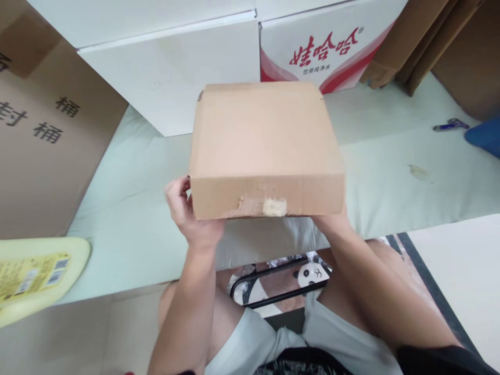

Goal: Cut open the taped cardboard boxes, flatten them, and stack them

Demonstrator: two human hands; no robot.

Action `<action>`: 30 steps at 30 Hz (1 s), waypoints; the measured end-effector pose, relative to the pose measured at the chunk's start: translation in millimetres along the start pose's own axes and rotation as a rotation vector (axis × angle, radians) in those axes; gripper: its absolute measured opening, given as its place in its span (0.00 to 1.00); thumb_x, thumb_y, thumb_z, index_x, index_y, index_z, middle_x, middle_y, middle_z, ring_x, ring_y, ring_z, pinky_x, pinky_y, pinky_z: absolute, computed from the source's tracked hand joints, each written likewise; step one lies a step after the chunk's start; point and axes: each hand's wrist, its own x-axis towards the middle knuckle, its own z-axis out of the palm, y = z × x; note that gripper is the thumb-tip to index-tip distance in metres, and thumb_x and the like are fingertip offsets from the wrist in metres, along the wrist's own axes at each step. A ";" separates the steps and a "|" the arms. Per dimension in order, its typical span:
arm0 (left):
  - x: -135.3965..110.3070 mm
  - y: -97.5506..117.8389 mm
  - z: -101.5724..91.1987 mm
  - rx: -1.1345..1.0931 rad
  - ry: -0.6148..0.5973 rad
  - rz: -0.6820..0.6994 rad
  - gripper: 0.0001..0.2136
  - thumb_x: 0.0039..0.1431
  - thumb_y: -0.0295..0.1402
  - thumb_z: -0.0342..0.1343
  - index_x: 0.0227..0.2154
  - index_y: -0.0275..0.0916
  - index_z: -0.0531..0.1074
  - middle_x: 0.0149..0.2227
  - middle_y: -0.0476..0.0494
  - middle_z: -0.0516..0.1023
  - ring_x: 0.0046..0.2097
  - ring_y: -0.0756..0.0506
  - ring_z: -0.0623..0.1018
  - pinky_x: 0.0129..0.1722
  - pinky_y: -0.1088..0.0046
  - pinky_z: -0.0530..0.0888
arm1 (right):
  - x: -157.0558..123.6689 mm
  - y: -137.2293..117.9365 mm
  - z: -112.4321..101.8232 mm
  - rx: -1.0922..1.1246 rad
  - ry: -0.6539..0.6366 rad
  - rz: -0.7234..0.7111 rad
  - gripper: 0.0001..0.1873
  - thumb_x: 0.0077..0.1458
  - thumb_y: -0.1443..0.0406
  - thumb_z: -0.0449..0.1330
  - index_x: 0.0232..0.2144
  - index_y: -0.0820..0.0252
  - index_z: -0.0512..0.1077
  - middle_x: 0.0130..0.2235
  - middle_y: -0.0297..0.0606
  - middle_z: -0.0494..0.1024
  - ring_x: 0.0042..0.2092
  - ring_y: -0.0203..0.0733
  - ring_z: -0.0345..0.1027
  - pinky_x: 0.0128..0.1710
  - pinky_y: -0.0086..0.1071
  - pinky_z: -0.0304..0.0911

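Observation:
A flat brown cardboard box (265, 140) is held up in front of me, closed, with torn tape remnants on its near side. My left hand (187, 213) grips its near left corner, fingers curled against the side. My right hand (332, 221) is under the near right corner, mostly hidden by the box; only the wrist and heel of the hand show. The box hovers over a pale green mattress (390, 172).
A large brown carton with black characters (42, 130) stands at left. White boxes (172, 73) and a red-and-white printed carton (328, 47) line the back. Folded cardboard (414, 41) leans back right. A blue pen-like tool (449, 125) lies right. A yellow packet (35, 276) lies at lower left.

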 end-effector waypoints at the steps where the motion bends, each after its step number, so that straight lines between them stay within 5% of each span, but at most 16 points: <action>1: 0.6 0.2 -2.1 0.006 -0.050 0.030 0.26 0.53 0.46 0.65 0.52 0.45 0.66 0.46 0.43 0.70 0.46 0.42 0.76 0.43 0.62 0.77 | 1.0 1.6 -0.4 -0.002 -0.005 0.025 0.41 0.46 0.44 0.69 0.56 0.53 0.62 0.58 0.50 0.73 0.58 0.57 0.72 0.56 0.50 0.72; 5: 3.8 5.4 -7.8 -0.032 -0.291 0.155 0.28 0.50 0.40 0.68 0.54 0.45 0.66 0.45 0.43 0.71 0.45 0.43 0.75 0.41 0.64 0.79 | 5.1 8.3 0.2 -0.036 0.075 0.055 0.24 0.51 0.46 0.65 0.42 0.56 0.72 0.47 0.49 0.81 0.54 0.59 0.75 0.58 0.54 0.71; 8: 3.7 7.8 -8.4 -0.072 -0.421 0.188 0.27 0.51 0.36 0.65 0.55 0.45 0.65 0.47 0.42 0.70 0.47 0.43 0.75 0.44 0.62 0.79 | 6.7 7.8 0.6 -0.076 0.150 0.093 0.20 0.53 0.51 0.63 0.43 0.56 0.74 0.47 0.50 0.82 0.54 0.58 0.75 0.59 0.54 0.70; 15: 6.5 8.3 -11.4 0.005 -0.438 0.131 0.31 0.50 0.26 0.60 0.58 0.47 0.66 0.55 0.37 0.66 0.59 0.37 0.72 0.54 0.57 0.79 | 6.9 -4.7 0.2 0.174 0.252 0.173 0.20 0.57 0.59 0.59 0.53 0.51 0.71 0.52 0.43 0.77 0.56 0.54 0.73 0.57 0.53 0.71; 18: 10.8 7.3 -15.5 0.058 -0.469 0.142 0.30 0.51 0.25 0.60 0.59 0.47 0.68 0.58 0.38 0.67 0.61 0.37 0.73 0.60 0.56 0.76 | 9.1 -9.1 -5.2 0.137 0.176 0.216 0.16 0.62 0.55 0.59 0.49 0.52 0.74 0.50 0.43 0.79 0.56 0.55 0.72 0.57 0.53 0.72; 22: 17.6 7.3 -21.9 0.094 -0.549 0.203 0.31 0.52 0.24 0.59 0.61 0.47 0.68 0.61 0.39 0.71 0.64 0.36 0.73 0.66 0.53 0.72 | 11.4 -6.4 -9.2 0.190 0.140 0.296 0.22 0.61 0.49 0.62 0.52 0.51 0.73 0.50 0.43 0.80 0.59 0.56 0.70 0.57 0.52 0.71; 26: 23.9 11.0 -28.5 0.063 -0.762 0.177 0.30 0.54 0.23 0.57 0.61 0.45 0.70 0.64 0.40 0.73 0.69 0.35 0.69 0.69 0.49 0.68 | 12.0 4.9 -4.8 0.445 0.155 0.405 0.24 0.57 0.52 0.61 0.55 0.49 0.71 0.50 0.41 0.79 0.54 0.53 0.75 0.48 0.47 0.77; 30: 25.7 14.0 -30.9 0.073 -1.077 0.021 0.26 0.57 0.26 0.55 0.60 0.42 0.74 0.65 0.39 0.73 0.69 0.36 0.70 0.69 0.51 0.70 | 13.6 8.7 -7.7 0.633 0.037 0.513 0.18 0.52 0.54 0.55 0.43 0.53 0.74 0.39 0.40 0.79 0.39 0.50 0.77 0.37 0.45 0.76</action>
